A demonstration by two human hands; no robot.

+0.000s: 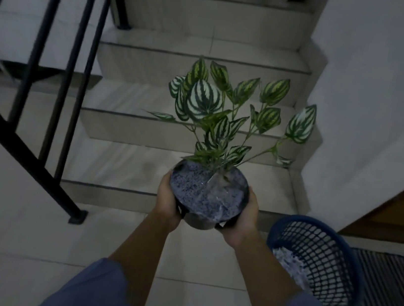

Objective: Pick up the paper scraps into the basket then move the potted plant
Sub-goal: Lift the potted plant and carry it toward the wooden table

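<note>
The paper scraps (288,266) lie inside the basket (328,264), and no loose scraps show on the floor around it, so the first part of the task looks done. The step in hand is moving the potted plant (208,195).

The plant is held in the air just left of the basket. The left grip (167,199) clasps one side of the dark pot and the right grip (244,215) clasps the other, fingers curled under its lower wall. The pot tilts slightly away from the person, and its striped leaves lean toward the stairs (141,170) that rise beyond the basket.

Next, I judge, the pot must be carried level to its new place and set down upright. Where that place is cannot be told. The leafy top is the heavier-looking end, so a firm two-sided hold matters.
</note>
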